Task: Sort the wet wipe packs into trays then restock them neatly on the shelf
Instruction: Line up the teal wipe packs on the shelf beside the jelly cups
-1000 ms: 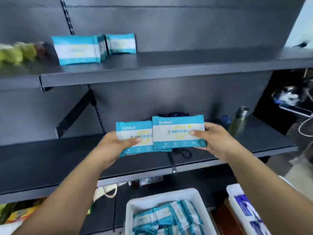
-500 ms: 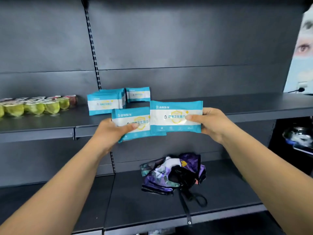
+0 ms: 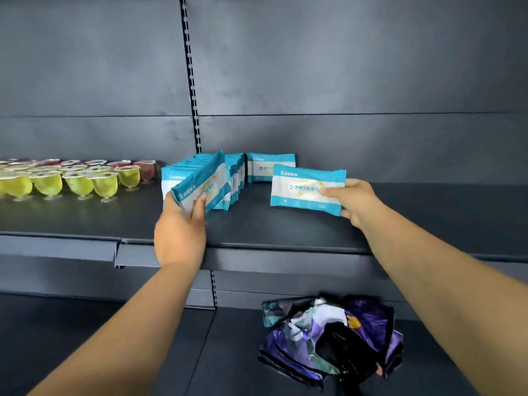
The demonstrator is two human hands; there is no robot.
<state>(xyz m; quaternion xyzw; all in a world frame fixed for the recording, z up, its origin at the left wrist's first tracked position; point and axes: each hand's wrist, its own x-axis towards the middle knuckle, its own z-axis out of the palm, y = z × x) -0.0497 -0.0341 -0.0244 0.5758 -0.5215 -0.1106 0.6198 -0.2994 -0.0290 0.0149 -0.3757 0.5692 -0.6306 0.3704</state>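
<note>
Grip: left hand [image 3: 180,232] pinches a tilted pack [image 3: 201,182] against the shelved row of wet wipe packs [image 3: 234,178], right hand [image 3: 355,202] pinches another pack [image 3: 307,187] just right of that row; restocking step, next calls for standing both upright, flush.

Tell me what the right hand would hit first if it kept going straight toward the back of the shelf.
Probably the upright teal-and-white wipe pack standing behind the pack the right hand holds, though depth is unclear.
</note>
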